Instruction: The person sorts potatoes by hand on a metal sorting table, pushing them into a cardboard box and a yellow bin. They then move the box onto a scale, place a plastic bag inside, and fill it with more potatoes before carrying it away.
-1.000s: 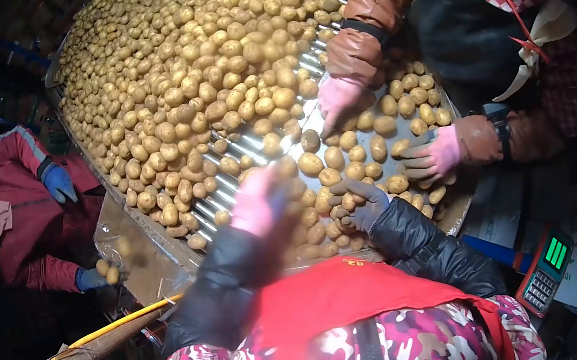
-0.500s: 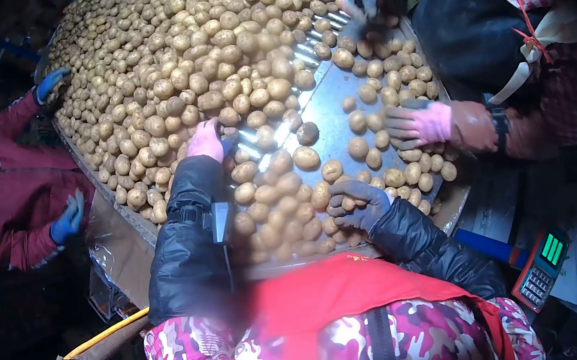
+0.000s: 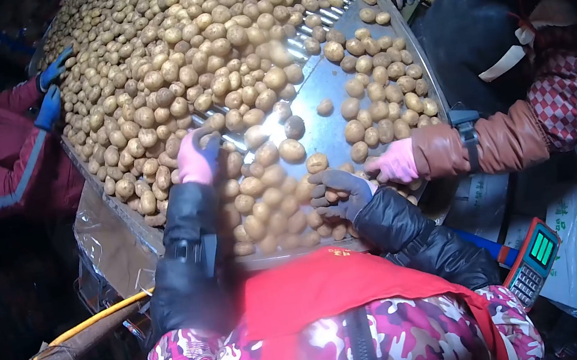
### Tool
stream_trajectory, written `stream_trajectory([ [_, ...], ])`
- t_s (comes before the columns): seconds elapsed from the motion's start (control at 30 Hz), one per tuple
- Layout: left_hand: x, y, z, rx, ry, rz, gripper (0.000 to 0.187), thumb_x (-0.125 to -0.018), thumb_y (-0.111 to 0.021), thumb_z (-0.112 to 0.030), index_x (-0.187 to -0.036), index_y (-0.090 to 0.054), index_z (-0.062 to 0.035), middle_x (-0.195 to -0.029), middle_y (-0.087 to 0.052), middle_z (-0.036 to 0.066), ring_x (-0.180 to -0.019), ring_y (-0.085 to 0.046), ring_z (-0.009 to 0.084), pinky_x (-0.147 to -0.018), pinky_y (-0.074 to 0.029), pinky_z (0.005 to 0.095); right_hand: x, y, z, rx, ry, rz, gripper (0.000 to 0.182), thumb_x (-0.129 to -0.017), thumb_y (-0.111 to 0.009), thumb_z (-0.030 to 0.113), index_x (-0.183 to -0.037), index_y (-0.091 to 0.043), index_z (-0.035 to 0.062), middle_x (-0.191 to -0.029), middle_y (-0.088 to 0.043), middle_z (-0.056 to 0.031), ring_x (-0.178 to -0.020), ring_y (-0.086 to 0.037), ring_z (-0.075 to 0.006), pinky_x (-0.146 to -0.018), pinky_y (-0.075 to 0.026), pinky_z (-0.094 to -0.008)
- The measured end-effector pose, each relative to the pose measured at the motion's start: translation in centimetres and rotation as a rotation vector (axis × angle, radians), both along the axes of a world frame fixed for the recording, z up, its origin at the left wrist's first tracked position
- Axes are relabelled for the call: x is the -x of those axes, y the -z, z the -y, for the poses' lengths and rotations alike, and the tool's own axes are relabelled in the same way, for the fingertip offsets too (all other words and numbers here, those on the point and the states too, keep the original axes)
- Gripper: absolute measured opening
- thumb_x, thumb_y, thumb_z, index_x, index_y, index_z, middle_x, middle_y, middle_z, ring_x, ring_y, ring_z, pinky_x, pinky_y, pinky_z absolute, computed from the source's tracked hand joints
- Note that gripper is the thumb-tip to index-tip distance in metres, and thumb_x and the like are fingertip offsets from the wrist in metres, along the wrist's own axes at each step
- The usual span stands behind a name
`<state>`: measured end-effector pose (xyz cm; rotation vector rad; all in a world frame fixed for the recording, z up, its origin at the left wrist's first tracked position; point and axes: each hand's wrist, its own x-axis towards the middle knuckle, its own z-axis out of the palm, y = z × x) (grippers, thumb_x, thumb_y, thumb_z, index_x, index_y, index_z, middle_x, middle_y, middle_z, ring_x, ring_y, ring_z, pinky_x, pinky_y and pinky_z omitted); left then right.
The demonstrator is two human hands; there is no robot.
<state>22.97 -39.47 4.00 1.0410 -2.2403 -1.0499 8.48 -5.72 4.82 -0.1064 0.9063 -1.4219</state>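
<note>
My left hand [image 3: 198,157], in a pink glove with grey fingers, reaches over the edge of the big potato pile [image 3: 169,72]. Its fingers are apart beside potatoes at the metal rollers [image 3: 231,141]. Further right, my right hand [image 3: 348,194] wears a greyish glove and curls around what looks like a small potato [image 3: 333,195], partly hidden by the fingers. Between my hands lies a loose group of potatoes [image 3: 251,185], blurred in places. A darker potato [image 3: 294,127] rests on the metal sheet [image 3: 319,105] beyond.
Another person's pink-gloved hand [image 3: 398,162] is close to my right hand, near a cluster of potatoes [image 3: 378,91]. A co-worker's blue-gloved hands [image 3: 49,108] are at the left edge. A scale display [image 3: 534,262] stands at lower right, and a yellow-striped pole [image 3: 88,324] at lower left.
My left hand has moved slightly left and down; my right hand has shifted a little left. The right co-worker's hands have moved, one beside mine, the other off the table. The left co-worker's lower hand has risen.
</note>
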Motion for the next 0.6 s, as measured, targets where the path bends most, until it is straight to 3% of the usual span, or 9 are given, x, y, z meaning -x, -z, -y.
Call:
stream_trajectory([
  [0.07,-2.8,-0.4,-0.7,-0.2,-0.121,-0.167,0.03,-0.094,-0.073,-0.023,-0.113,-0.071,0.0003,-0.105,-0.072,0.012,-0.101,-0.069,0.0228,-0.09,-0.055,0.0326,-0.4,-0.6,0.8,0.017,-0.008,0.057,0.053,-0.092,-0.063,-0.015,-0.143,-0.052,-0.0046,-0.104,-0.054,-0.0048,-0.1,-0.06,-0.0167,-0.102,-0.056,-0.0362],
  [0.1,-4.1,-2.6,-2.2,-0.604,-0.189,-0.353,0.029,-0.096,-0.072,-0.02,-0.117,-0.069,0.0004,-0.105,-0.071,0.01,-0.102,-0.068,0.0203,-0.09,-0.055,0.0307,-0.4,1.2,1.3,0.038,-0.028,0.092,0.054,-0.092,-0.063,-0.015,-0.144,-0.052,-0.0044,-0.103,-0.053,-0.0044,-0.101,-0.061,-0.0179,-0.102,-0.056,-0.0369],
  [0.17,-6.1,-1.7,-6.2,-0.249,0.111,-0.499,0.027,-0.102,-0.067,-0.014,-0.125,-0.063,-0.0005,-0.107,-0.066,0.006,-0.097,-0.065,0.0139,-0.084,-0.056,0.0242,-0.9,0.2,2.6,0.106,-0.044,0.177,0.056,-0.091,-0.064,-0.015,-0.145,-0.052,-0.0034,-0.1,-0.052,-0.0032,-0.101,-0.061,-0.0188,-0.101,-0.057,-0.0367],
  [0.23,-6.2,-2.8,-9.3,-0.534,-0.031,-0.518,0.021,-0.104,-0.064,-0.014,-0.12,-0.062,-0.0002,-0.104,-0.063,0.004,-0.087,-0.061,0.0104,-0.077,-0.056,0.0236,-1.8,-1.0,3.6,0.104,-0.058,0.068,0.058,-0.091,-0.064,-0.015,-0.146,-0.053,-0.0021,-0.098,-0.051,-0.0024,-0.102,-0.061,-0.0192,-0.101,-0.058,-0.0364],
  [0.37,-2.9,-4.2,-9.4,-0.446,0.07,0.147,0.034,-0.099,-0.067,-0.032,-0.118,-0.068,-0.0039,-0.096,-0.07,0.011,-0.087,-0.068,0.0194,-0.079,-0.056,0.0336,-2.4,-1.0,4.6,-0.003,-0.11,-0.03,0.057,-0.094,-0.061,-0.011,-0.148,-0.054,0.0022,-0.101,-0.052,-0.0032,-0.113,-0.063,-0.0239,-0.102,-0.057,-0.0381],
  [0.47,1.0,-3.5,-9.4,0.029,0.264,0.688,0.04,-0.095,-0.066,-0.032,-0.126,-0.068,-0.0063,-0.108,-0.074,0.02,-0.106,-0.071,0.0325,-0.09,-0.056,0.0443,-2.3,-1.2,3.8,0.027,-0.11,0.071,0.052,-0.098,-0.059,-0.004,-0.15,-0.052,0.003,-0.11,-0.057,-0.0072,-0.12,-0.063,-0.027,-0.103,-0.056,-0.041],
  [0.5,1.5,-3.7,-8.9,0.052,0.29,0.729,0.036,-0.095,-0.062,-0.028,-0.123,-0.069,-0.0058,-0.103,-0.074,0.017,-0.098,-0.073,0.0306,-0.086,-0.057,0.043,-2.1,-1.5,3.5,0.03,-0.099,0.126,0.051,-0.1,-0.058,-0.002,-0.15,-0.052,0.003,-0.113,-0.059,-0.0088,-0.122,-0.062,-0.0277,-0.103,-0.056,-0.042],
  [0.57,1.2,-5.1,-9.2,-0.253,0.231,0.591,0.035,-0.095,-0.063,-0.029,-0.12,-0.07,-0.0055,-0.1,-0.074,0.016,-0.093,-0.074,0.0291,-0.081,-0.058,0.0408,-1.3,2.5,3.5,0.349,-0.168,0.451,0.048,-0.103,-0.056,0.005,-0.151,-0.05,0.0034,-0.121,-0.06,-0.0121,-0.124,-0.062,-0.0295,-0.104,-0.055,-0.0443],
  [0.6,1.1,-7.5,-9.7,-0.417,0.211,0.545,0.038,-0.094,-0.064,-0.032,-0.118,-0.071,-0.0035,-0.103,-0.075,0.018,-0.097,-0.073,0.0315,-0.086,-0.057,0.0424,-1.0,2.2,3.8,0.428,-0.202,0.362,0.047,-0.105,-0.055,0.008,-0.151,-0.05,0.0037,-0.124,-0.06,-0.0131,-0.124,-0.062,-0.0302,-0.104,-0.055,-0.0454],
])
